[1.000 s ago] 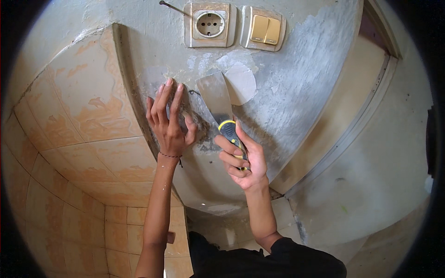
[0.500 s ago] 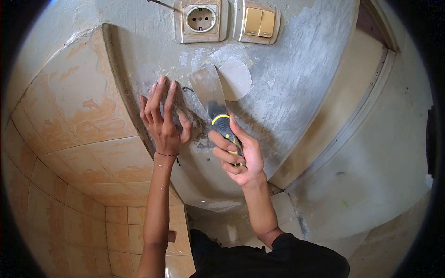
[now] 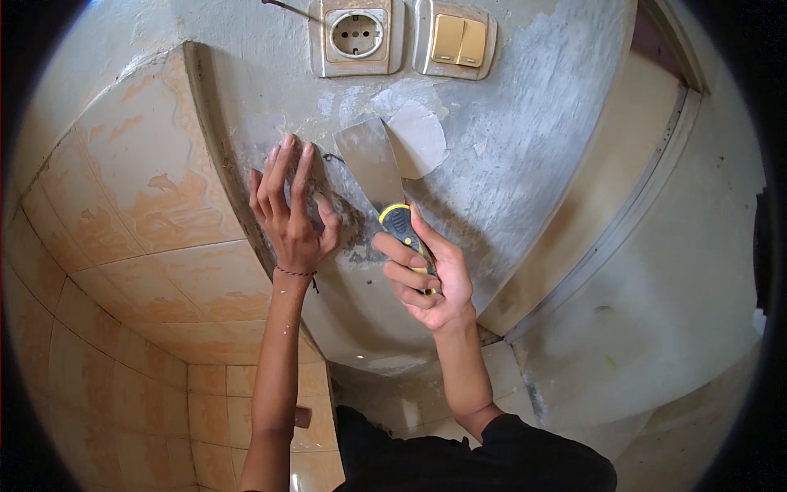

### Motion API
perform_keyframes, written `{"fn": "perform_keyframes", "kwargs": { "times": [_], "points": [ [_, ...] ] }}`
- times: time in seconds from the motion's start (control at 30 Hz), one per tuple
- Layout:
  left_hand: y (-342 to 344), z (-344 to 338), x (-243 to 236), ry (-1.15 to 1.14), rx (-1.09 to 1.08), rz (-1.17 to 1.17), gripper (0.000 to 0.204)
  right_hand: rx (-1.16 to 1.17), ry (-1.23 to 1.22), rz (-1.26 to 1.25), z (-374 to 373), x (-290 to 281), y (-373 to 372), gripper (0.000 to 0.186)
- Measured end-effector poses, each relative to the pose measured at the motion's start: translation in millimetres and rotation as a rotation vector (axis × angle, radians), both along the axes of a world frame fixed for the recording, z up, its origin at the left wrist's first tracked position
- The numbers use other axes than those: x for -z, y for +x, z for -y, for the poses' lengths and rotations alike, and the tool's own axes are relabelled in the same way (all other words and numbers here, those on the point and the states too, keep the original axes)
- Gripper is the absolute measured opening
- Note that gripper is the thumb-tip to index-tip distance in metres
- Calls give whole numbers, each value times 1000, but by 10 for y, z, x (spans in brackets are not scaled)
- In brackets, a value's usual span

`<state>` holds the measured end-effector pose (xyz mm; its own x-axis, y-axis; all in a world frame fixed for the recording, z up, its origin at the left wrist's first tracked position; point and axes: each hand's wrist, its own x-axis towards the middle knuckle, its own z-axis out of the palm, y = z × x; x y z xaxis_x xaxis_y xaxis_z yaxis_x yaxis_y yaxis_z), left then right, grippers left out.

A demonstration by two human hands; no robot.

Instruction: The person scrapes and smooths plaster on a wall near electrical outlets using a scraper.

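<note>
My right hand grips the black and yellow handle of a putty knife, whose wide metal blade lies flat against the grey plastered wall. The blade's tip touches a pale patch of fresh filler just below the wall fittings. My left hand is pressed flat on the wall to the left of the blade, fingers together and pointing up, a thin cord bracelet at its wrist. It holds nothing.
A beige power socket and a double light switch sit above the patch. Orange-mottled tiles cover the wall to the left, meeting the plaster at a raised edge. A pale door frame runs down the right.
The view has shifted so socket and switch sit higher in the picture. My left hand's fingers have closed together on the wall. The knife blade stays against the filler patch.
</note>
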<state>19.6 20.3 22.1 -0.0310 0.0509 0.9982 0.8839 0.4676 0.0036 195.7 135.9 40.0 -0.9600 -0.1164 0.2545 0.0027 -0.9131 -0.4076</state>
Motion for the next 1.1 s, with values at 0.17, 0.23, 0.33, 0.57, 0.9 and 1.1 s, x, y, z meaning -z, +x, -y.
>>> {"fn": "perform_keyframes", "kwargs": {
  "times": [0.17, 0.23, 0.33, 0.57, 0.9, 1.1],
  "points": [
    [-3, -26, 3, 4, 16, -1, 64, 1, 11, 2, -19, -37, -2, 24],
    [-4, -19, 4, 8, 0, -6, 65, 4, 22, -2, -19, -10, -11, 25],
    [-7, -20, 2, 8, 5, -6, 64, 2, 33, -9, -19, -23, -2, 27],
    [-22, -10, 8, 17, -20, -14, 64, -6, 37, -20, 6, -48, -19, 28],
    [-16, -16, 8, 18, -12, -5, 65, -155, -195, -32, 1, -14, 4, 32],
    [10, -8, -1, 5, -7, -1, 61, -160, -180, -61, -12, -56, 5, 31]
  ]
}}
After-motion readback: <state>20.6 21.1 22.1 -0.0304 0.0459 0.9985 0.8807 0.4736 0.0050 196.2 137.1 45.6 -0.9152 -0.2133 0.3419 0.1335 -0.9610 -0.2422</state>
